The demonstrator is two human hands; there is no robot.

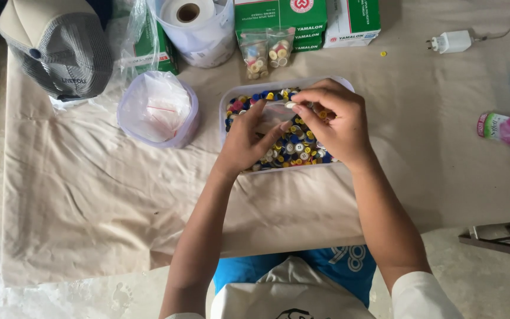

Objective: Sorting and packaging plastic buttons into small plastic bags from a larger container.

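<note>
both hands work over the tray of buttons [234, 97] on the cloth-covered table [90, 195]; left hand [249, 142] grasps a small clear bag [274, 113]; right hand [334, 121] pinches 1 white button [291, 105] at the bag's mouth.

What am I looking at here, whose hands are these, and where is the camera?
One picture, from a camera worn on a person's head, looking down at their own bare hands; no machine is involved. Both hands work over a clear tub full of coloured buttons. The left hand holds a small clear bag; the right hand pinches a white button at its mouth. On the cloth-covered table also lie a round tub of bags, two filled bags, a cap, boxes, a tape roll and a charger.
</note>
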